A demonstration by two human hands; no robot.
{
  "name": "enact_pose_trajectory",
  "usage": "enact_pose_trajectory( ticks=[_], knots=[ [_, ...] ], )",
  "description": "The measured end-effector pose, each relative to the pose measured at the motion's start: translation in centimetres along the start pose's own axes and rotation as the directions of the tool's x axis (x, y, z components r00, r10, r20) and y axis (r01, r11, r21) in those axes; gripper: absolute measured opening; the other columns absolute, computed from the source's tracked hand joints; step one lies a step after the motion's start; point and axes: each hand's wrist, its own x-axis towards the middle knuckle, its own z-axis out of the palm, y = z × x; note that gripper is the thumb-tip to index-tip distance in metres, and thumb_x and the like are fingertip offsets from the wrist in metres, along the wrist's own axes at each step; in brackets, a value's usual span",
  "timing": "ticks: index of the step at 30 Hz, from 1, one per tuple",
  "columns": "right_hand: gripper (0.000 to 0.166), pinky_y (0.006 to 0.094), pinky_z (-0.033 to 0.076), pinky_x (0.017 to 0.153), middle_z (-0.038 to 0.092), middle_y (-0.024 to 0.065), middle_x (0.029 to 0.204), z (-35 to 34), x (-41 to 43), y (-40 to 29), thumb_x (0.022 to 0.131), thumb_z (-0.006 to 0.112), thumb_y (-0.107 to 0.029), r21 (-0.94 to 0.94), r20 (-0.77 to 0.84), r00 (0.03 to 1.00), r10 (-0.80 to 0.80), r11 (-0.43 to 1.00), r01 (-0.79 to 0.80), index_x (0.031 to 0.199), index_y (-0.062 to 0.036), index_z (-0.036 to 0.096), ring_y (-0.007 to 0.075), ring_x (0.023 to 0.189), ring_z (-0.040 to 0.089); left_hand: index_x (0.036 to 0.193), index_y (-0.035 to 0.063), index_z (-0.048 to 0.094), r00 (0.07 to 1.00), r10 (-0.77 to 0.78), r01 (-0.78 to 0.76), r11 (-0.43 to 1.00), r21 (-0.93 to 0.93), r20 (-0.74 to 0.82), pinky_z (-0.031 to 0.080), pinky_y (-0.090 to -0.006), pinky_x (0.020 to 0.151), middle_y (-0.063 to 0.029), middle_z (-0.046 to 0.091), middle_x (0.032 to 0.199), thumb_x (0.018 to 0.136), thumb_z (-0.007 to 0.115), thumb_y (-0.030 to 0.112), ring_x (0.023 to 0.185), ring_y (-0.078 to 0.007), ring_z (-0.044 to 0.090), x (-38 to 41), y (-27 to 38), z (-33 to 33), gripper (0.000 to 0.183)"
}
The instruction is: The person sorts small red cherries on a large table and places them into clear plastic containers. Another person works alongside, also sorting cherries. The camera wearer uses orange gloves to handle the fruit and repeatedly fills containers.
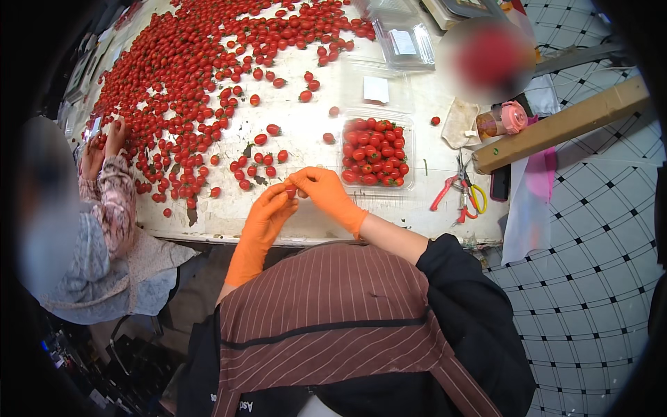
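Note:
My left hand point(268, 211), in an orange glove, holds a cherry tomato point(291, 192) between its fingertips, just past the table's near edge. My right hand point(325, 193), gloved alike, meets it there with thumb and fingers bent together at the tomato's upper side. Whether those fingers pinch the tomato or its stem is hidden. A clear plastic clamshell box point(409, 180) stands open beyond my right hand, its base filled with cherry tomatoes point(372, 151) and its lid point(354, 70) folded back. Several loose cherry tomatoes point(252, 171) lie beyond my left hand.
A large spread of cherry tomatoes point(172, 68) covers the white table's point(307, 130) far left. At left, a co-worker's hands point(104, 143) handle tomatoes. Stacked clamshells point(404, 44) stand far right. Pliers point(448, 190), yellow-handled scissors point(477, 195), a drink bottle point(500, 122) and a long cardboard box point(563, 125) lie right.

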Motion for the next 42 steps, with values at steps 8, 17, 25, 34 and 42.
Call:
enact_pose_trajectory(
  ticks=[8, 17, 25, 34, 42],
  knots=[
    [0.065, 0.0394, 0.046, 0.094, 0.051, 0.0190, 0.123, -0.9, 2.5, 0.5, 0.082, 0.071, -0.017, -0.725, 0.069, 0.931, -0.360, 0.623, 0.294, 0.140, -0.0071, 0.043, 0.0322, 0.115, 0.052, 0.122, 0.0025, 0.061, 0.684, 0.724, -0.158, 0.264, 0.952, -0.088, 0.048, -0.0288, 0.078, -0.0082, 0.058, 0.110, 0.082, 0.076, 0.015, 0.090, -0.0158, 0.058, 2.7, 4.6, -9.4, 0.045],
    [0.093, 0.0414, 0.052, 0.086, 0.048, 0.0171, 0.122, -0.9, 8.9, -0.8, 0.060, 0.084, -0.017, -0.981, 0.147, 0.984, -0.097, 0.110, 0.157, 0.142, -0.0091, 0.041, 0.0358, 0.110, 0.051, 0.147, 0.0009, 0.030, 0.859, 0.494, 0.176, -0.036, 0.984, -0.136, 0.050, -0.0429, 0.093, -0.0257, 0.041, 0.127, 0.045, 0.095, 0.024, 0.112, -0.0418, 0.053, 3.8, 5.9, -6.4, 0.124],
    [0.075, 0.0436, 0.053, 0.081, 0.049, 0.0170, 0.113, 3.5, 10.8, 1.8, 0.070, 0.072, -0.006, -0.884, 0.280, 0.951, -0.134, 0.351, 0.310, 0.138, -0.0087, 0.042, 0.0364, 0.103, 0.055, 0.144, 0.0056, 0.035, 0.865, 0.499, 0.008, 0.093, 0.996, -0.053, 0.051, -0.0396, 0.094, -0.0188, 0.041, 0.125, 0.053, 0.087, 0.011, 0.113, -0.0369, 0.054, 6.5, 4.8, -3.4, 0.105],
    [0.073, 0.0371, 0.047, 0.098, 0.049, 0.0177, 0.132, 2.0, 11.5, 2.3, 0.072, 0.077, -0.008, -0.288, 0.351, 0.932, -0.088, 0.937, 0.197, 0.138, -0.0075, 0.046, 0.0297, 0.117, 0.054, 0.143, 0.0010, 0.041, 0.940, 0.332, -0.217, 0.761, 0.611, -0.079, 0.056, -0.0313, 0.083, -0.0118, 0.051, 0.129, 0.065, 0.080, -0.002, 0.102, -0.0208, 0.063, 5.4, 5.4, -3.8, 0.087],
    [0.076, 0.0322, 0.047, 0.103, 0.050, 0.0113, 0.136, 0.0, 6.4, 0.6, 0.078, 0.061, 0.010, -0.152, 0.228, 0.954, -0.194, 0.961, 0.232, 0.148, -0.0102, 0.037, 0.0199, 0.120, 0.056, 0.140, 0.0015, 0.042, 0.945, 0.327, -0.245, 0.754, 0.610, -0.025, 0.055, -0.0329, 0.088, -0.0123, 0.053, 0.127, 0.069, 0.078, -0.001, 0.110, -0.0229, 0.060, 4.0, 4.3, 0.0, 0.080]
  ],
)
